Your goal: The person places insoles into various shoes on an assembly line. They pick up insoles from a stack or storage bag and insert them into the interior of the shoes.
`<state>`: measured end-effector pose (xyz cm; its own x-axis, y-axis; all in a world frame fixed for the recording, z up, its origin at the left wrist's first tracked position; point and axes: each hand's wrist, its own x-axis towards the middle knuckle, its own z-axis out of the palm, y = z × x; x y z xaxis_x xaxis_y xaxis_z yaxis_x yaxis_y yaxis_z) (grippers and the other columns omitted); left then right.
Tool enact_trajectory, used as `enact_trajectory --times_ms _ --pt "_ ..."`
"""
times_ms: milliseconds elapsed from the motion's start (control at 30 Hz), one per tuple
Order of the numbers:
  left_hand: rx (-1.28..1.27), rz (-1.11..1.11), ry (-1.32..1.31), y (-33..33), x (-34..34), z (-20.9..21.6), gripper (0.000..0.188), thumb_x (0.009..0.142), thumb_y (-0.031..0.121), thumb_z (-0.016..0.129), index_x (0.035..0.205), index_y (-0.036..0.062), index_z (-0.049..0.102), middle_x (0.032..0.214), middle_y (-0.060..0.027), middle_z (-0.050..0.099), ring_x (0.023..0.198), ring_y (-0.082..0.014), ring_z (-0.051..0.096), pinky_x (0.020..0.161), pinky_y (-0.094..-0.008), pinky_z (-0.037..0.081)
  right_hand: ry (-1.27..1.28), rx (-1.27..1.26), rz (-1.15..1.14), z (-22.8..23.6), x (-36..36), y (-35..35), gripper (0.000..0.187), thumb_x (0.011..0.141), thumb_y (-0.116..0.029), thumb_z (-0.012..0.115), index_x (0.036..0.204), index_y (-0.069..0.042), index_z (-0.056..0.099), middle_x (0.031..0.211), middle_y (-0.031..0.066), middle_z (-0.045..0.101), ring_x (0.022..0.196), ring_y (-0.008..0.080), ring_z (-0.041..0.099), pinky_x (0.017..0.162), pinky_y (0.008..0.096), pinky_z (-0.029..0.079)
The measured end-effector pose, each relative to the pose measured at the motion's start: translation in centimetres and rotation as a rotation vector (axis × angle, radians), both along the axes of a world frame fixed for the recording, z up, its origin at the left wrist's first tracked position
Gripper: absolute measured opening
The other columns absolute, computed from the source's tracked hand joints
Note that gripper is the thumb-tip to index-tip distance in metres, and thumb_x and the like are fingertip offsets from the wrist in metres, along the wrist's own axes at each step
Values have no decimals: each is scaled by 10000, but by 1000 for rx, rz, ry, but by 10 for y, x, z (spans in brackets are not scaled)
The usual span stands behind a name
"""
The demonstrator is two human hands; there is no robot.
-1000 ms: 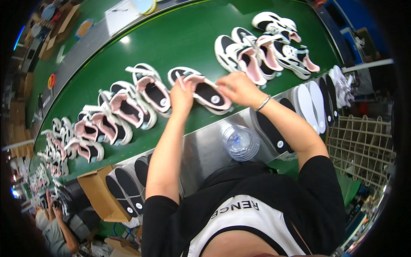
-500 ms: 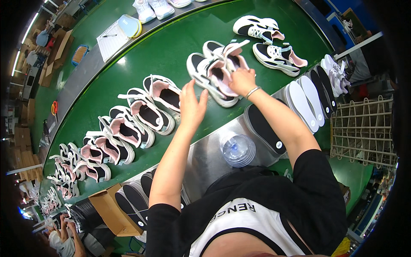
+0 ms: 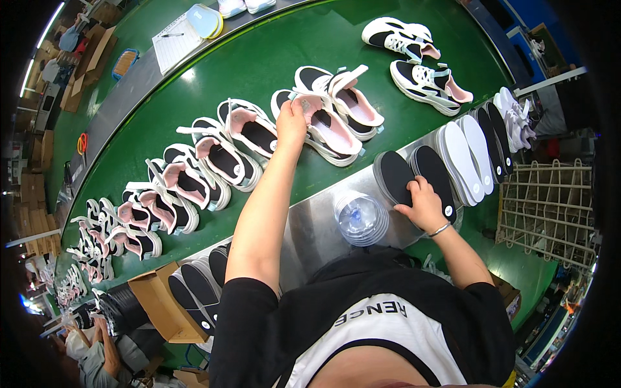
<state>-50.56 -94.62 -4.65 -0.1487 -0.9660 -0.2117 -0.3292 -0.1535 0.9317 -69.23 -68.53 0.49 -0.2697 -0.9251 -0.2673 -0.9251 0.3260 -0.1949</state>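
My left hand (image 3: 292, 126) is closed on the near-left side of a white, black and pink sneaker (image 3: 343, 139), its fingers at the pink-lined opening. A second matching sneaker (image 3: 359, 110) stands right behind it, tongue pulled up. My right hand (image 3: 425, 205) rests lower right at the heel end of a stack of black insoles (image 3: 392, 171), thumb and fingers bent around the edge. A second stack of black insoles (image 3: 432, 167) lies just beside it, partly covered by my fingers.
A row of similar sneakers (image 3: 223, 161) runs left along the green table (image 3: 259, 71). Another pair (image 3: 424, 87) stands far right. White insoles (image 3: 460, 165) lie beyond the black ones. A clear plastic container (image 3: 360, 218) stands before me. A wire rack (image 3: 540, 207) is at right.
My right hand has left the sneakers and come down to the black insoles. My left hand has moved onto the nearer sneaker. The two sneakers now stand slightly farther apart.
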Motion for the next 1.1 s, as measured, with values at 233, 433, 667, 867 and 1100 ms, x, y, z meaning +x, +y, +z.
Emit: enact_trajectory --times_ms 233,433,667,867,1100 --pt "-118 90 -240 41 -12 -20 540 719 251 557 1125 -54 375 1160 -266 332 1076 -382 348 928 -396 271 -26 -113 -3 5 -3 -2 351 604 -276 683 826 -58 521 1070 191 467 924 302 496 818 383 343" --pt "-70 22 -127 47 -18 -17 537 717 208 568 1132 -63 362 1184 -290 278 1100 -391 321 935 -385 274 -241 -490 211 52 -5 -59 128 634 -142 606 661 -59 513 889 104 507 695 257 547 584 320 453" --pt "-386 -4 -199 41 -16 3 389 767 209 525 1060 -35 445 1054 -232 472 986 -377 442 827 -403 357 137 -235 756 28 28 -162 56 641 -109 536 637 -71 576 769 79 535 621 227 558 529 346 465" --pt "-142 2 -148 26 -7 4 290 832 268 424 912 4 512 808 -201 579 780 -351 553 672 -400 423 -4 -212 607 -32 54 -195 93 644 -78 530 680 -14 587 820 162 538 694 284 562 584 355 469" --pt "-123 42 -252 27 -10 6 323 809 261 467 938 -34 494 849 -219 572 819 -357 548 708 -384 420 157 78 534 28 40 -159 204 656 -220 579 762 -45 576 841 123 559 725 262 561 650 380 440"
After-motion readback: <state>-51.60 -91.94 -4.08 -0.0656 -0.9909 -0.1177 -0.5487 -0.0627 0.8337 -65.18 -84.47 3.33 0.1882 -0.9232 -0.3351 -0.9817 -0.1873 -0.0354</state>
